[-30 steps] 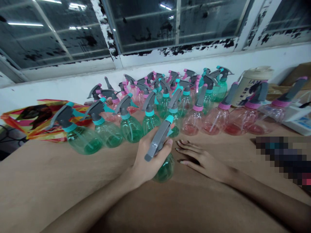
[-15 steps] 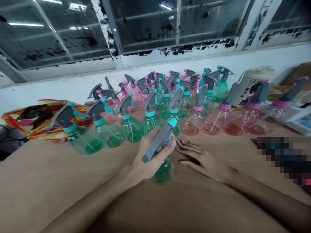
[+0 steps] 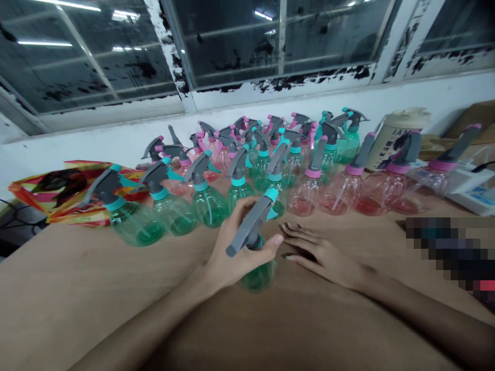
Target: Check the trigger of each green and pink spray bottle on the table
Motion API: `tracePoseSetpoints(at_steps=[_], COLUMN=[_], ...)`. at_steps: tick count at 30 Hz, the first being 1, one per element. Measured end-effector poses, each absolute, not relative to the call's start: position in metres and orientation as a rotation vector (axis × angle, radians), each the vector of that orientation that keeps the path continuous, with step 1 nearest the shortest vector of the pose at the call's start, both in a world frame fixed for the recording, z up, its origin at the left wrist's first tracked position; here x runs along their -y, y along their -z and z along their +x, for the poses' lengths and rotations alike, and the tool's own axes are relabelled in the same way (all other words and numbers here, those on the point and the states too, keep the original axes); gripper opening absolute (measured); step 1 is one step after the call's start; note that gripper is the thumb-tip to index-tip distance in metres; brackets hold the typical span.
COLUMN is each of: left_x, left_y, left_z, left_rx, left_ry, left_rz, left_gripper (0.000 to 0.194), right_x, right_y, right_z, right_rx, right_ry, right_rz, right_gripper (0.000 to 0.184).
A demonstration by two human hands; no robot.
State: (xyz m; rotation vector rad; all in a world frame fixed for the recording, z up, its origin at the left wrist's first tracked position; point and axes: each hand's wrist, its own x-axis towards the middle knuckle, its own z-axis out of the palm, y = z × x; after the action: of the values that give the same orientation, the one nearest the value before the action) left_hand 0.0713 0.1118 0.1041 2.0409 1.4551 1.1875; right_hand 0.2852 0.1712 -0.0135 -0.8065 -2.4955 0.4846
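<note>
A green spray bottle [image 3: 258,275] with a grey trigger head and teal nozzle stands in front of me on the table. My left hand [image 3: 228,252] is loosely around its neck, with the thumb stretched along the near side; the other fingers are mostly hidden behind the head. Just right of the bottle, my right hand [image 3: 319,252] lies palm down on the tabletop, fingers spread and holding nothing. Beyond both hands runs a front row of spray bottles, including a green one [image 3: 209,203] with a teal collar and a pink one [image 3: 305,198] with a pink collar.
More pink and green bottles crowd behind that row, against the white wall. A colourful plastic bag [image 3: 58,190] lies at left. At right are a cream printed container [image 3: 402,134], a white power strip [image 3: 474,193] and a blurred-out dark object [image 3: 448,247] on the wooden table [image 3: 96,288].
My left hand's grip has loosened, with the thumb straightening away from the bottle's neck. The bottle has shifted slightly toward me. My right hand stays in place.
</note>
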Motion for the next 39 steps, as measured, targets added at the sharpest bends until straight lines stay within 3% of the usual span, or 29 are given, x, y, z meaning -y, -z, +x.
tracePoseSetpoints(at_steps=[3, 13, 20, 26, 32, 39], left_x=[-0.111, -0.071, -0.024, 0.006, -0.019, -0.081], left_y=[-0.093, -0.089, -0.095, -0.1, -0.095, -0.088], left_z=[0.064, 0.03, -0.058, -0.148, -0.22, -0.25], left_rx=[-1.492, -1.664, -2.166, -2.355, -2.264, -2.122], left_ry=[-1.171, -1.033, -1.104, -1.39, -1.608, -1.723], left_rz=[2.072, 2.09, 1.854, 1.549, 1.536, 1.626], left_gripper=[0.046, 0.026, 0.037, 0.033, 0.027, 0.028], right_x=[-0.171, -0.169, -0.167, -0.162, -0.15, -0.144], right_y=[0.014, 0.017, 0.02, 0.018, 0.007, 0.0], right_z=[0.285, 0.287, 0.288, 0.285, 0.273, 0.261], right_rx=[2.498, 2.51, 2.525, 2.519, 2.447, 2.34], right_ry=[-0.478, -0.429, -0.395, -0.398, -0.361, -0.436], right_rz=[-0.804, -0.827, -0.852, -0.96, -1.097, -1.124], right_gripper=[0.047, 0.046, 0.049, 0.049, 0.047, 0.05])
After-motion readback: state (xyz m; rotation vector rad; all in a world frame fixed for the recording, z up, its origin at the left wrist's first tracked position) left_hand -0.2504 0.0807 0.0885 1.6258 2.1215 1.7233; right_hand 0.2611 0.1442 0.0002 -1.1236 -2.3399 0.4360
